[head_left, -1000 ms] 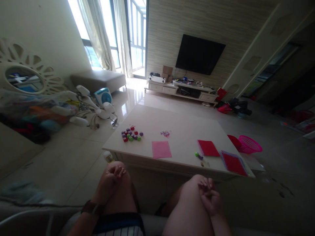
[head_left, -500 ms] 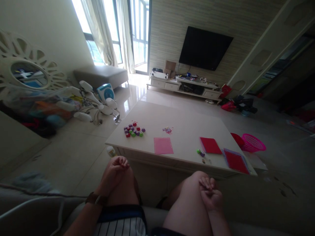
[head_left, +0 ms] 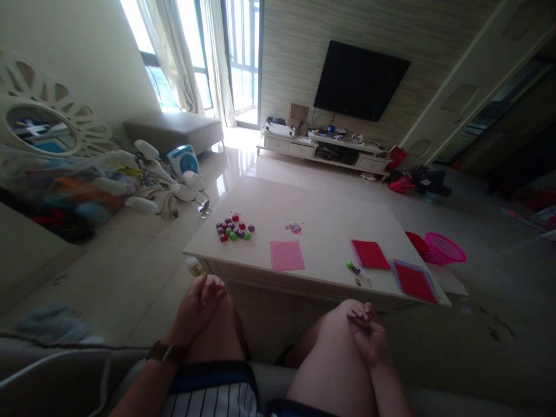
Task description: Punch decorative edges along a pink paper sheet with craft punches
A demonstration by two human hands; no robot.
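My left hand (head_left: 204, 301) rests on my left knee, palm up, with the fingers loosely bent and apart and nothing in them. On my right knee lies my right hand (head_left: 368, 333), also palm up and without anything in it. In front stands a white table (head_left: 321, 208). A cluster of small red, purple and green knobbly pieces (head_left: 233, 230) sits at its left. Beside it are a pink sheet (head_left: 287, 256) and a scatter of tiny coloured bits (head_left: 295, 228). Farther right lie a red square (head_left: 370, 254), another red square (head_left: 414, 282) with a bluish border, and a green-and-purple pair of pieces (head_left: 353, 267).
A white bottle (head_left: 194, 267) is by the table's near left corner. A pink basket (head_left: 443, 249) stands past the right end. A white lamp-like fixture (head_left: 174, 188) and a blue fan (head_left: 182, 162) are on the floor at left. A television (head_left: 361, 80) hangs on the wall.
My right hand's fingers have loosened and spread, showing more of the palm. My left thumb has lifted away from the fingers. The objects on the table stay in place; the view has shifted slightly.
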